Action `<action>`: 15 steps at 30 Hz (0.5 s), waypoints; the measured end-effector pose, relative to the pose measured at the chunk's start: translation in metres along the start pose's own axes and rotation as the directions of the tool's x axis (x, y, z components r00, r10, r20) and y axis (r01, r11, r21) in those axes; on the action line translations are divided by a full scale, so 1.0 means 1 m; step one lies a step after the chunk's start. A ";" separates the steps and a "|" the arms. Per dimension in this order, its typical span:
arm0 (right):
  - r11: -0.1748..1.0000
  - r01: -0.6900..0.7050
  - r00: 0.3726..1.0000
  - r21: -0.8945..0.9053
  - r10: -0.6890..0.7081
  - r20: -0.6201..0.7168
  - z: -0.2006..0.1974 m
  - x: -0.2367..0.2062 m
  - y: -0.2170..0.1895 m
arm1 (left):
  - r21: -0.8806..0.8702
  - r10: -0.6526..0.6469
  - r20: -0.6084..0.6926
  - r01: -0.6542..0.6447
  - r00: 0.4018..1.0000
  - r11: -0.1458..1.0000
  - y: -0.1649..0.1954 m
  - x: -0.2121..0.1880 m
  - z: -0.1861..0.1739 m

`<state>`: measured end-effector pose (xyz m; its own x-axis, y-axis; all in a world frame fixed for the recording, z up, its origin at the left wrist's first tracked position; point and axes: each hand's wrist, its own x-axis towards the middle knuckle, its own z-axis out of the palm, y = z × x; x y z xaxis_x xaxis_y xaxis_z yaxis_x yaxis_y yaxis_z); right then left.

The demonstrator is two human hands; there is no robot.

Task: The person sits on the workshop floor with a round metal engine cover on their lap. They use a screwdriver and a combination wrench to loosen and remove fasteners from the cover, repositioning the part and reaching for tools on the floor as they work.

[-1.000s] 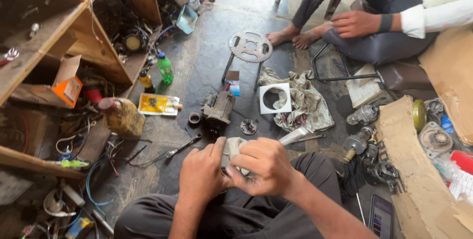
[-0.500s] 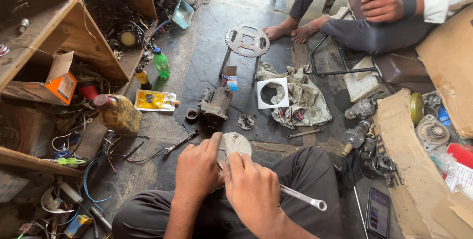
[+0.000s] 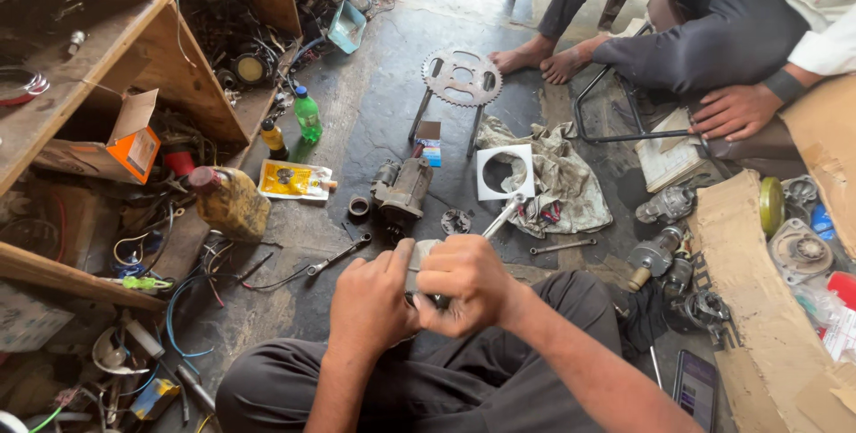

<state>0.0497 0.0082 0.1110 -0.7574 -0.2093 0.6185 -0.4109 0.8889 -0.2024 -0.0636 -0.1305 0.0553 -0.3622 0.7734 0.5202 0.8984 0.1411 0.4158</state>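
Observation:
My left hand (image 3: 370, 301) grips a small grey metal part (image 3: 417, 256) over my lap. Pressed against that part from the right, my right hand (image 3: 468, 286) is closed on a silver wrench (image 3: 501, 216) whose handle sticks up and away to the right. Most of the part is hidden by my fingers. On the floor just beyond my hands lie a dark starter motor (image 3: 401, 188), a small round ring (image 3: 358, 206) and a toothed disc (image 3: 456, 221).
A wooden shelf (image 3: 134, 67) full of parts stands at the left, with a yellowish jug (image 3: 230, 203) and a green bottle (image 3: 308, 115) beside it. A sprocket-topped stool (image 3: 461, 76), rag (image 3: 562, 185), white square plate (image 3: 505, 172) and loose spanner (image 3: 339, 256) lie ahead. Another person (image 3: 713, 32) sits at the upper right; cardboard (image 3: 758, 308) lies at the right.
My right hand has swung the wrench from pointing down to the right, over my leg, to pointing up and away. My left hand keeps its hold on the part.

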 end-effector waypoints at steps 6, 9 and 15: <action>0.961 -0.270 0.962 -0.066 0.266 -0.054 -0.015 0.005 -0.044 | -0.042 -0.015 0.013 0.016 1.000 0.999 -0.002 -0.001 -0.001; 0.844 -0.465 0.882 -0.267 0.467 -0.059 0.002 0.004 -0.068 | -0.025 -0.026 0.034 0.027 0.999 0.999 -0.003 -0.002 0.000; 0.603 -0.645 0.733 -0.469 0.663 -0.156 0.034 -0.003 -0.089 | -0.015 -0.005 0.016 0.005 1.000 1.000 -0.006 -0.008 0.003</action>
<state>0.0714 -0.0837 0.1012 -0.7481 0.4993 0.4371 0.4790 0.8622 -0.1650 -0.0655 -0.1352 0.0466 -0.3628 0.7824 0.5062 0.8928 0.1361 0.4294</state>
